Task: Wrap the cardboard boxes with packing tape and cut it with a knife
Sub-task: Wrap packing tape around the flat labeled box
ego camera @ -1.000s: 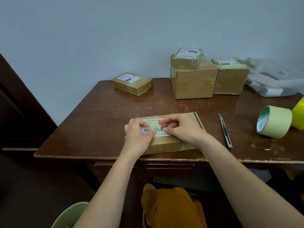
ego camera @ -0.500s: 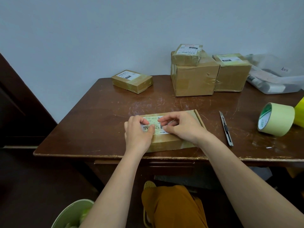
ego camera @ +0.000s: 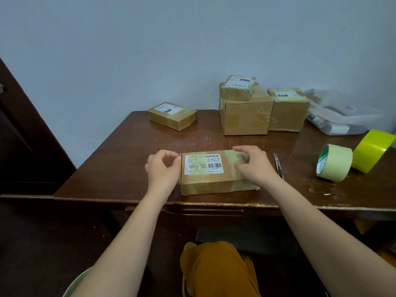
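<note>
Brown table (ego camera: 128, 168) against pale wall, labelled box (ego camera: 212, 174) near front edge, left hand (ego camera: 164, 168) pinched its left end, right hand (ego camera: 254, 166) gripped its right end, knife (ego camera: 278, 166) just right.

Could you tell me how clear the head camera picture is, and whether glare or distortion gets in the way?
Head view: the lighting is soft and even; the wooden table shows dull sheen patches; the shipping label on the box is partly legible; the right hand looks slightly smeared; the wide lens bends the table's front edge; the plastic bags look hazy.
</note>
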Demonstrator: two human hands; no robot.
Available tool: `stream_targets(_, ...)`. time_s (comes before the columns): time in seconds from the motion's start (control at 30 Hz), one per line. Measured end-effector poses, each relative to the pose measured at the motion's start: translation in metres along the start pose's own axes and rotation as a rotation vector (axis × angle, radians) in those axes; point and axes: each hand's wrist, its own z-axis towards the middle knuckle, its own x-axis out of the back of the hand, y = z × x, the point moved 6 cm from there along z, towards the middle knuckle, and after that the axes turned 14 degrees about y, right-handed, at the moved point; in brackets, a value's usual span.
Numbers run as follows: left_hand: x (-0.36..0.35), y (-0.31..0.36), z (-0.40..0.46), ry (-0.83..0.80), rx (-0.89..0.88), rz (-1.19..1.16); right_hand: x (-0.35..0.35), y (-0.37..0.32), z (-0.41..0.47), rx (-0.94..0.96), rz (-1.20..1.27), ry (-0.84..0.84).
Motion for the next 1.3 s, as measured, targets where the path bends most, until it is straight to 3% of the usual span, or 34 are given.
stream_targets(0.07, 0.004, -0.010, -0.008, -0.015, 0.063, 0.105, -0.002, 0.003, -0.007, -0.033, -0.061, -0.089)
stream_targets(0.13, -0.001, -0.021, -0.020, -0.147, 0.184, 0.206, -0.004, 0.002, -0.014, -0.051, -0.138, -0.171)
stream_targets(0.23, -0.010, -0.028, -0.036, -0.243, 0.320, 0.121, 0.007, -0.004, -0.023, -0.006, -0.250, -0.207)
stream_targets(0.33, -0.010, -0.017, -0.034, -0.072, 0.215, 0.044, 0.024, -0.004, -0.032, -0.085, -0.291, -0.252)
stream_targets(0.4, -0.013, -0.010, -0.035, -0.010, 0.153, 0.032, 0.036, -0.004, -0.031, -0.153, -0.253, -0.191)
stream_targets(0.5, -0.027, 0.001, -0.047, -0.118, 0.069, -0.012, 0.055, -0.005, -0.019, -0.039, -0.351, 0.054)
stream_targets(0.53, -0.032, 0.004, -0.052, -0.172, 0.029, -0.024, 0.054, -0.001, -0.017, -0.021, -0.336, 0.062)
stream_targets(0.7, -0.049, 0.010, -0.066, -0.364, -0.137, 0.034, 0.024, 0.015, -0.029, -0.103, -0.097, -0.215)
stream_targets(0.83, -0.050, 0.014, -0.062, -0.245, -0.292, 0.119, 0.026, 0.013, -0.034, -0.099, -0.288, -0.353)
stream_targets(1.03, -0.059, 0.016, -0.066, -0.205, -0.456, 0.213, 0.033, 0.011, -0.040, -0.114, -0.370, -0.412)
stream_targets(1.3, -0.063, 0.015, -0.062, -0.270, -0.509, 0.279, 0.033, 0.007, -0.039, -0.085, -0.376, -0.444)
